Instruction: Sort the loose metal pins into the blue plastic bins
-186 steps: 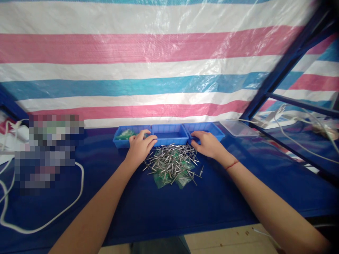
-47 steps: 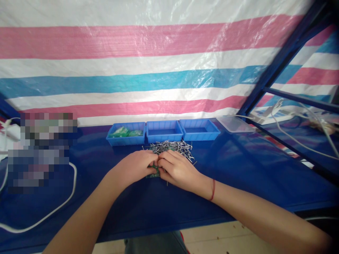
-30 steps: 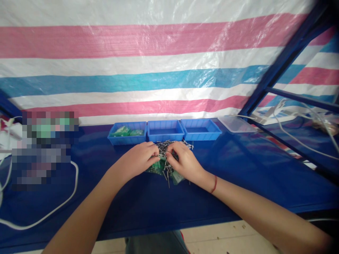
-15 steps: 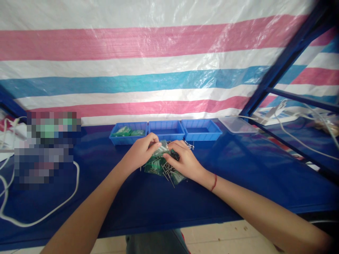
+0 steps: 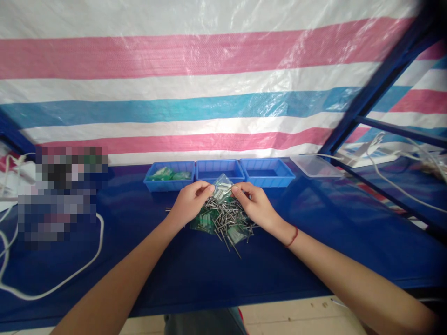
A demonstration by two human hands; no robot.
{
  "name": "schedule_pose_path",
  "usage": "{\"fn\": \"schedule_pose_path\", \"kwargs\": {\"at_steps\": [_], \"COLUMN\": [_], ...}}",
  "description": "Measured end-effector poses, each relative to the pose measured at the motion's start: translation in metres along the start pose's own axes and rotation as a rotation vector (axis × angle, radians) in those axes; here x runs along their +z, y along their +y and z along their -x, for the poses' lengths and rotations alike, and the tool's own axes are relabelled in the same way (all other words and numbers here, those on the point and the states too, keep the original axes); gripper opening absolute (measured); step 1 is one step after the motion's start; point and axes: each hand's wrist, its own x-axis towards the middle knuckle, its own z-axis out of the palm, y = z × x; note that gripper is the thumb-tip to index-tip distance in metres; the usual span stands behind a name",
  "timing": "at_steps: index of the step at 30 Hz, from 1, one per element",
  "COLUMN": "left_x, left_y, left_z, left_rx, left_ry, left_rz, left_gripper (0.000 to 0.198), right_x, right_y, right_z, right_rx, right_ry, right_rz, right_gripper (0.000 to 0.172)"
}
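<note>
A small clear plastic bag (image 5: 222,187) with pale cylindrical pieces inside is stretched between my two hands. My left hand (image 5: 191,201) pinches its left side between thumb and fingers. Its right side is pinched by my right hand (image 5: 256,204). Below the bag, a loose heap of metal screws or pins (image 5: 226,216) lies on the blue table (image 5: 195,274). A green-tinted bag (image 5: 203,222) lies at the heap's left, and another clear bag (image 5: 236,234) is partly under the metal pieces at the front.
Behind the hands stand three blue bins in a row: the left bin (image 5: 169,185) holds green bags. A clear lid (image 5: 316,166) lies to their right. A white cable (image 5: 52,295) curves at left, beside a blurred-out area. A blue frame (image 5: 370,88) rises at right.
Both hands have moved slightly apart, and the small bag is now raised and spread flat between them. More of the metal heap shows.
</note>
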Motion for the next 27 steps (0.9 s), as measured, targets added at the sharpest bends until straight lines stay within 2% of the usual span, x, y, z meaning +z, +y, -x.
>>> {"fn": "schedule_pose_path", "kwargs": {"at_steps": [6, 15, 24, 27], "left_x": [0.008, 0.015, 0.02, 0.021], "left_y": [0.002, 0.003, -0.005, -0.007], "left_z": [0.005, 0.005, 0.006, 0.005], "left_rx": [0.002, -0.076, 0.007, 0.017], "left_ry": [0.043, 0.137, 0.155, 0.164], "left_rz": [0.025, 0.281, 0.229, 0.227], "left_gripper": [0.032, 0.036, 0.023, 0.028], "right_x": [-0.006, -0.011, -0.004, -0.002], "right_y": [-0.002, -0.008, -0.004, 0.0], "right_z": [-0.002, -0.004, -0.005, -0.005], "right_rx": [-0.009, 0.163, 0.22, 0.207], "right_ry": [0.009, -0.003, -0.018, -0.003], "right_rz": [0.029, -0.399, -0.566, -0.573], "right_gripper": [0.038, 0.032, 0.03, 0.029]}}
